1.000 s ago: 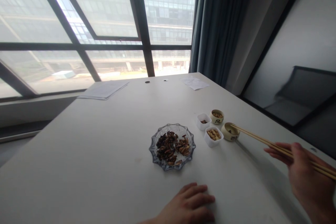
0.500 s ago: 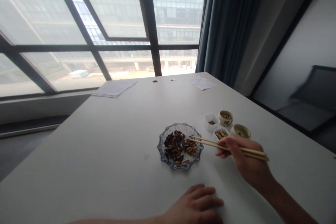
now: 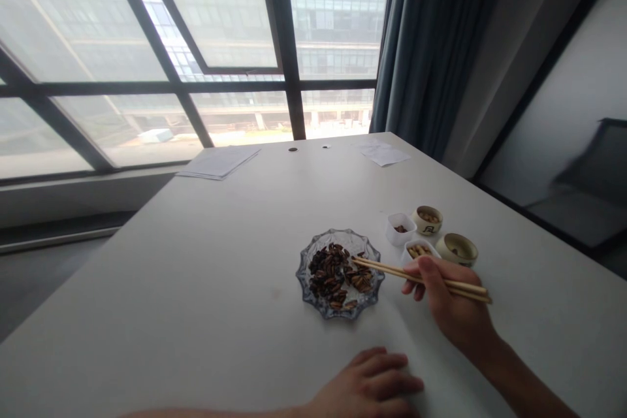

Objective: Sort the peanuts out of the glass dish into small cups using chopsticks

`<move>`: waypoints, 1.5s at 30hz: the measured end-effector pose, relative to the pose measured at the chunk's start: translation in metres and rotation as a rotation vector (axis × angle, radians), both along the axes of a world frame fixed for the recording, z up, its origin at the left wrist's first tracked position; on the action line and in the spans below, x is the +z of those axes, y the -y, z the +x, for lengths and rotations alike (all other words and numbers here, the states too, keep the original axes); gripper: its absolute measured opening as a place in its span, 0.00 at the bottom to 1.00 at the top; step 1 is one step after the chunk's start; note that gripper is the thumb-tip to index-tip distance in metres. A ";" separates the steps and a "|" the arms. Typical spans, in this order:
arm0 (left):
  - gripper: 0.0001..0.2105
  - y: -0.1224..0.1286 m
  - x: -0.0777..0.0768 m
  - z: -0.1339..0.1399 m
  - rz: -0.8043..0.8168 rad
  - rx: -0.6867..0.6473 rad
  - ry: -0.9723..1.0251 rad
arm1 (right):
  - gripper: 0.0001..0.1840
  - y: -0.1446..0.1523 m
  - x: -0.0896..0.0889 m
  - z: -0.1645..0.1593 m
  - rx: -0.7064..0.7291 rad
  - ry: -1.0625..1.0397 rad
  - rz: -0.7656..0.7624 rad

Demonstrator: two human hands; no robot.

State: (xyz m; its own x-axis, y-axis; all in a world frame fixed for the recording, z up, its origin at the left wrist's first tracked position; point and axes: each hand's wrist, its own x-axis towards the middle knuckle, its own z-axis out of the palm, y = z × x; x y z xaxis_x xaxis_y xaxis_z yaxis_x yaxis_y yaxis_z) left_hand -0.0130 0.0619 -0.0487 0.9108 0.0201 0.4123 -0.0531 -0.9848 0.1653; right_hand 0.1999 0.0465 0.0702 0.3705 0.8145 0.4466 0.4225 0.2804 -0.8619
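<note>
"Chopsticks (image 3: 389, 268): where are they?"

"In the right hand (image 3: 455, 300), its fingers closed around them. The tips reach left over a glass bowl (image 3: 304, 282) of brown nuts (image 3: 327, 274), near the middle of the white table (image 3: 215, 274). The left hand (image 3: 375, 382) lies palm down on the near side, fingers loosely spread, nothing visible in it."

"How should the chopsticks be worked?"

"My judgement: keep both tips level, choose a loose nut at the edge of the heap, and pinch its sides gently, since a curved piece may slip. A steady wrist should avoid knocking the containers on the right."

"What can't you make out?"

"Whether the tips grip a nut or only hover; they blend into the dark heap. The right hand hides part of the near tub (image 3: 406, 255), which holds pale pieces, and part of the near cup (image 3: 465, 244). The far tub (image 3: 393, 233) has something dark inside, too small to name. Both forearms run out of view."
</note>
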 end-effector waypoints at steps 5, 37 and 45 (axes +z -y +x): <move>0.12 -0.001 0.002 0.000 -0.013 -0.001 0.052 | 0.23 0.005 0.012 0.028 -0.231 0.042 0.170; 0.12 -0.001 0.012 -0.005 -0.084 -0.025 -0.114 | 0.17 0.002 -0.001 0.031 -0.152 0.116 0.201; 0.11 0.000 0.008 -0.003 -0.030 -0.009 -0.083 | 0.23 0.006 -0.011 0.000 0.083 -0.044 0.098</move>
State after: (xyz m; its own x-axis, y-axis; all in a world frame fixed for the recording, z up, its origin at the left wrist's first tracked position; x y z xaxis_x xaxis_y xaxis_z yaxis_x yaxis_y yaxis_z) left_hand -0.0156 0.0614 -0.0412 0.9420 0.0233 0.3349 -0.0464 -0.9790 0.1987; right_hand 0.1995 0.0403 0.0596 0.3243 0.7966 0.5101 0.3569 0.3964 -0.8459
